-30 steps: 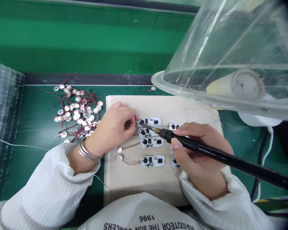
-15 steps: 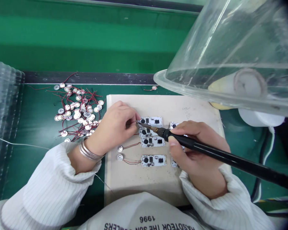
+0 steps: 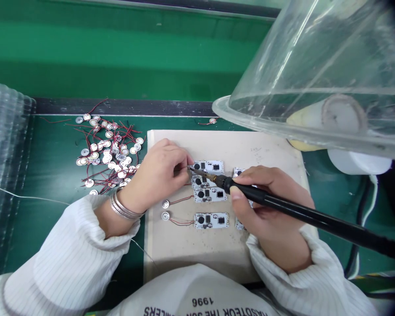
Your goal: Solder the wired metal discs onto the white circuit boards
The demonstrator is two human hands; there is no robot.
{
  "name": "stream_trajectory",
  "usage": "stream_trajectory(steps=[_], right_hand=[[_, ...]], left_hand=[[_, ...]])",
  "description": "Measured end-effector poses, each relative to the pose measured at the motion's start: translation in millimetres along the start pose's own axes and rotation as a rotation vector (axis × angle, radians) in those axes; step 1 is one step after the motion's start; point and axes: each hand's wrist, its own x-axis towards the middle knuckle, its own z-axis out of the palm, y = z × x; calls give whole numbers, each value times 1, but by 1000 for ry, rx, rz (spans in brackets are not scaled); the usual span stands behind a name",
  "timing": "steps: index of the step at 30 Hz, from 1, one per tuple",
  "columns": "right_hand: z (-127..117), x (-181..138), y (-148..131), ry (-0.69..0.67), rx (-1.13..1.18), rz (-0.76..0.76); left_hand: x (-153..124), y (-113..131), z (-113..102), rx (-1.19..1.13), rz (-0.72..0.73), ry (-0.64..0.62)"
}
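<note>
My right hand (image 3: 273,197) grips a black soldering iron (image 3: 270,196) like a pen. The iron's tip meets the left edge of the topmost white circuit board (image 3: 213,166). At that same edge, the thumb and forefinger of my left hand (image 3: 166,169) are pinched on a thin wire; its far end is hidden by the fingers. Below lie more white boards in a column, among them a lower board (image 3: 211,220) with red and black wires running left to a small round disc (image 3: 165,215). A second column of boards is partly covered by my right hand.
Several loose discs with red wires (image 3: 107,159) are heaped left of the beige work board (image 3: 171,250). A clear plastic hood (image 3: 303,87) overhangs the upper right. Stacked clear plastic trays (image 3: 6,175) stand at far left. Thin silvery wire (image 3: 29,197) passes beneath my left sleeve.
Both hands and the iron's tip stay at the top board's left edge. The whole view has shifted very slightly.
</note>
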Motion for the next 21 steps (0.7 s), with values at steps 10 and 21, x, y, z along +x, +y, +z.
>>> stream_trajectory(steps=[10,21], right_hand=[[-1,1,0,16,-7,-29],[-3,-3,8,66,4,-28]], left_hand=[[1,1,0,12,12,7],[2,0,-3,4,46,-21]])
